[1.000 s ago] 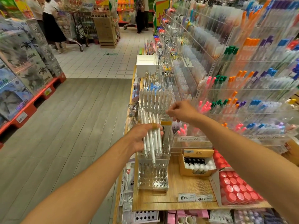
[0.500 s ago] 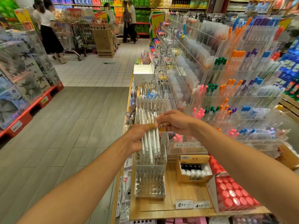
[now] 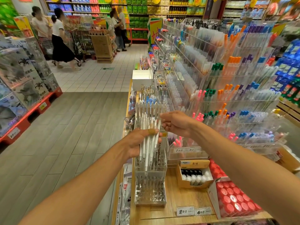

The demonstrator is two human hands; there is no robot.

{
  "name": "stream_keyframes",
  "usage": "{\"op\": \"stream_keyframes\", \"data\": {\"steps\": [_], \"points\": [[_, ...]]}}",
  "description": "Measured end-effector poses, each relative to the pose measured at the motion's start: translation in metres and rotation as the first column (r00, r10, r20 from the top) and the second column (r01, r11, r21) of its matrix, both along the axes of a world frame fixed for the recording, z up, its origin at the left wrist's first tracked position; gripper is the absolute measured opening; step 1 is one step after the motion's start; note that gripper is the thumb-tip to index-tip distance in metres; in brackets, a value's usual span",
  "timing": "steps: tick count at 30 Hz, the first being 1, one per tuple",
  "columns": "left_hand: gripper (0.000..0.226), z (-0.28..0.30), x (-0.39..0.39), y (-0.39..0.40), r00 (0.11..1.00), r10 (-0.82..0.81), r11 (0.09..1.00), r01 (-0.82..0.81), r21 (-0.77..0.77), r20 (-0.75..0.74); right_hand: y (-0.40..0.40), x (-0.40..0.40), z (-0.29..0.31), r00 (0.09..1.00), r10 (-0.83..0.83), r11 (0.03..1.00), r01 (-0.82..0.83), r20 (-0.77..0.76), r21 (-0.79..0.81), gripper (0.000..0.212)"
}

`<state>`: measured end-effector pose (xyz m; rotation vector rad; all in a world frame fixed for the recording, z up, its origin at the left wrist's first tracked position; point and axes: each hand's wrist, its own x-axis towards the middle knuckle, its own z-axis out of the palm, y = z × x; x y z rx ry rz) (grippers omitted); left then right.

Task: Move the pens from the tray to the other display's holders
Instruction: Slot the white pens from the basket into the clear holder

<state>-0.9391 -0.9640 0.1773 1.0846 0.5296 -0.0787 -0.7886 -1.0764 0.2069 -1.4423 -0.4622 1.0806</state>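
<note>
- Head view: a bundle of white pens (image 3: 150, 145) is clasped in the left hand (image 3: 139, 142), held over the clear holder display (image 3: 151, 181).
- Many holes in its front rows are seen unfilled, so much is judged left.
- One pen's top is pinched by the right hand (image 3: 176, 123), arm reached forward.

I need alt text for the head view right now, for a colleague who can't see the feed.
The left hand grips a bundle of white plastic pens above a clear acrylic pen holder on a wooden shelf, while the right hand pinches the top of one pen. Racks of coloured pens fill the right; a supermarket aisle with shoppers lies behind.
</note>
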Motion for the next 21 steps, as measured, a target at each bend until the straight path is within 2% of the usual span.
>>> {"op": "stream_keyframes", "data": {"steps": [3,5,8,10,12,14,16,21], "points": [[0.015,0.003,0.002,0.001,0.999,0.014,1.000,-0.013,-0.013,0.031,-0.003,0.006,0.002,0.992,0.043,0.991,-0.027,-0.120,0.133,0.026],[0.017,0.003,0.003,0.001,0.999,0.027,0.999,-0.025,-0.030,0.036,-0.003,0.008,0.003,0.990,0.057,0.985,-0.035,-0.129,0.168,0.021],[0.011,0.002,0.007,0.001,0.995,0.090,0.990,-0.085,-0.116,0.037,-0.001,0.015,0.008,0.999,-0.032,0.983,0.039,-0.039,0.180,0.011],[0.010,-0.001,0.008,0.002,0.991,0.135,0.981,-0.132,-0.142,0.011,0.001,0.021,0.013,0.972,-0.207,0.962,0.180,0.115,0.204,0.012],[0.009,-0.006,0.007,0.004,0.987,0.160,0.976,-0.161,-0.147,-0.014,0.005,0.027,0.018,0.854,-0.403,0.909,0.331,0.329,0.253,0.012],[0.011,-0.011,0.005,0.006,0.984,0.178,0.972,-0.180,-0.150,-0.030,0.009,0.031,0.021,0.682,-0.471,0.882,0.381,0.560,0.278,0.010],[0.016,-0.014,0.004,0.008,0.982,0.187,0.969,-0.190,-0.160,-0.037,0.013,0.034,0.021,0.538,-0.419,0.900,0.352,0.731,0.257,0.012],[0.017,-0.017,0.003,0.011,0.978,0.204,0.961,-0.206,-0.185,-0.034,0.026,0.031,0.011,0.355,-0.292,0.945,0.252,0.888,0.210,0.013]]}}
